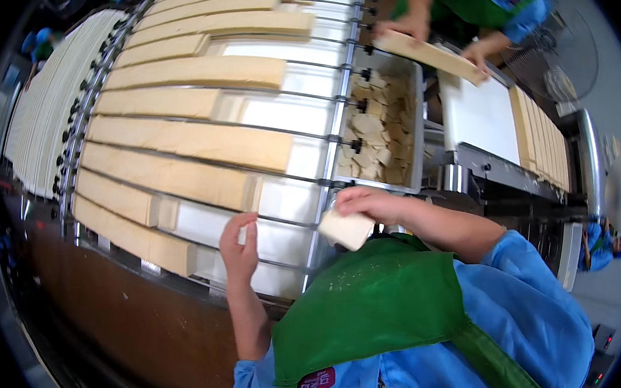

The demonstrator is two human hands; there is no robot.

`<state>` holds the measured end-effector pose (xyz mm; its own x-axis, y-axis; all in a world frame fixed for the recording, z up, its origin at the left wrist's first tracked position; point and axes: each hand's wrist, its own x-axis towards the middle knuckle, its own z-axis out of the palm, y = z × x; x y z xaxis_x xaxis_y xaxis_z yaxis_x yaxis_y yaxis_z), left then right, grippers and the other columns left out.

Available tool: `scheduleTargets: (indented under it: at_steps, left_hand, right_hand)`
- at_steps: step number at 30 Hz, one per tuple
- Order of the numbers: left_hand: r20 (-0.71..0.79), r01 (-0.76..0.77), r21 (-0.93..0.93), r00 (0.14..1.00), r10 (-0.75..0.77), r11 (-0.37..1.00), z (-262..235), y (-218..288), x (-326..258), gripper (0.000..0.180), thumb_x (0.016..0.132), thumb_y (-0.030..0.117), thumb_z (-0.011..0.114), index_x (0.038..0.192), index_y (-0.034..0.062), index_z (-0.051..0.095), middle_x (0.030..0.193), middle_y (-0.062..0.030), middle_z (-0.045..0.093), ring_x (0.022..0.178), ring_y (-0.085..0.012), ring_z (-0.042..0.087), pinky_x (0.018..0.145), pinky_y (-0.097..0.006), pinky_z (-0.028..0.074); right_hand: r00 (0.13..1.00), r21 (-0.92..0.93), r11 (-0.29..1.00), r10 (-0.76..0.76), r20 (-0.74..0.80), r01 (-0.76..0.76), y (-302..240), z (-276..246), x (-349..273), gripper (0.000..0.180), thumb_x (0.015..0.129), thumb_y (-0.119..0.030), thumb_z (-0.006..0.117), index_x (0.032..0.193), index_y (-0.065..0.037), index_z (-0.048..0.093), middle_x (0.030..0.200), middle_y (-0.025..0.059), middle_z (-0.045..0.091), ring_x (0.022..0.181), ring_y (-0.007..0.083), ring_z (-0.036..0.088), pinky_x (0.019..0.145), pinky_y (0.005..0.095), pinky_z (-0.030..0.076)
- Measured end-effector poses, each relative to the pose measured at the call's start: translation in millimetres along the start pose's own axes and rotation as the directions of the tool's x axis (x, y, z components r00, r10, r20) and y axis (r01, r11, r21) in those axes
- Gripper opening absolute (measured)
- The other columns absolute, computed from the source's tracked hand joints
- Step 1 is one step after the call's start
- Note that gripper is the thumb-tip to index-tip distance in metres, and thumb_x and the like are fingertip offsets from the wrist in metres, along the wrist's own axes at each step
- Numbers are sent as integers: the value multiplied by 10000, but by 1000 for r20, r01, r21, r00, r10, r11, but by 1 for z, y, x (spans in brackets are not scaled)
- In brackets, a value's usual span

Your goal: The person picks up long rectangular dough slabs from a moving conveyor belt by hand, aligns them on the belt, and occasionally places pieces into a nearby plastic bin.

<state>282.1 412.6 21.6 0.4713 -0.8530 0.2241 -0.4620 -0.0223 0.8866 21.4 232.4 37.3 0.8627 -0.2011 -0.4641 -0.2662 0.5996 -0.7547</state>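
The right hand (368,202) is clenched around a small pale offcut block (346,229), held over the near right edge of the conveyor (289,192). The left hand (239,243) is released, fingers loose, resting on the conveyor's near edge just beside a long pale slab (132,235). More slabs (184,136) lie across the rods. Beyond, a bin of offcuts (377,130) stands at the right edge, where another person's hands (404,28) hold a slab (431,56).

Grey floor (595,289) off to my right, brown panel (147,320) below the machine in front of me, standing fan (555,53) at far right, steel conveyor frame (502,169) beyond, bright even light
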Motion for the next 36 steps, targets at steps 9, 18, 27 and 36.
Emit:
scheduleTargets:
  at_steps: [9, 18, 27, 36]
  left_hand:
    - [209, -32, 62, 978, 19, 998, 64, 50, 17, 103, 903, 49, 597, 976, 1, 652, 969, -113, 665, 932, -220, 622, 864, -321, 468]
    - [306, -75, 41, 950, 59, 996, 156, 82, 38, 150, 951, 86, 552, 993, -8, 661, 961, -86, 677, 903, -149, 619, 831, -277, 477]
    - [474, -125, 73, 877, 76, 989, 283, 130, 66, 143, 956, 97, 561, 1006, -2, 651, 961, -63, 656, 885, -130, 608, 807, -261, 477]
    - [669, -215, 106, 738, 90, 971, 463, 202, 103, 129, 900, 101, 615, 966, 1, 661, 926, -115, 666, 883, -225, 632, 813, -314, 477]
  right_hand:
    - [769, 251, 929, -53, -636, 272, 86, -114, -126, 561, 937, -180, 588, 1424, -47, 345, 1191, 149, 612, 978, 240, 666, 795, 330, 519]
    - [537, 97, 833, -258, -803, 545, 105, -169, -181, 246, 930, -88, 560, 1154, 12, 580, 951, 110, 674, 785, 146, 646, 693, 239, 507]
    - [-89, -56, 637, 20, -996, 769, 129, -337, -300, 260, 896, -95, 575, 1149, -34, 567, 827, 58, 630, 624, 116, 570, 581, 240, 468]
    - [-593, -291, 767, 142, -792, 572, 160, -501, -396, 441, 909, -157, 594, 1300, -23, 441, 778, 35, 583, 648, 121, 544, 574, 258, 448]
